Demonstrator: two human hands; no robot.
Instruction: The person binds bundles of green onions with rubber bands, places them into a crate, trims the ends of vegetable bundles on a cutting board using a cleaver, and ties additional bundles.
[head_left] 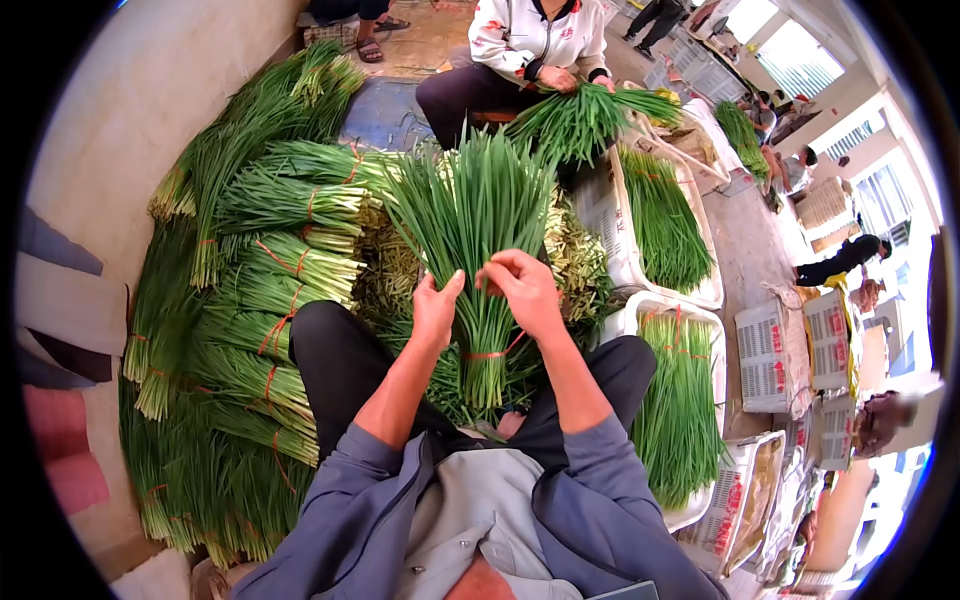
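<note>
A large bundle of garlic chives (478, 215) stands between my knees, leaf tips away from me and pale stems toward me. A red tie (487, 355) circles its lower part. At the bundle's left edge my left hand (436, 308) is curled against the leaves, thumb up; some of its fingers are hidden. My right hand (524, 290) is closed at the right side of the bundle, thumb and fingers bent together in a pinch on the leaves. What exactly lies between those fingertips is too small to tell.
Tied chive bundles (290, 260) are piled along the wall to my left. On my right, white crates (715, 400) hold more chives. Loose trimmings (390, 260) lie behind the bundle. Opposite me sits a person (540, 50) handling chives. Stacked crates (762, 355) stand farther right.
</note>
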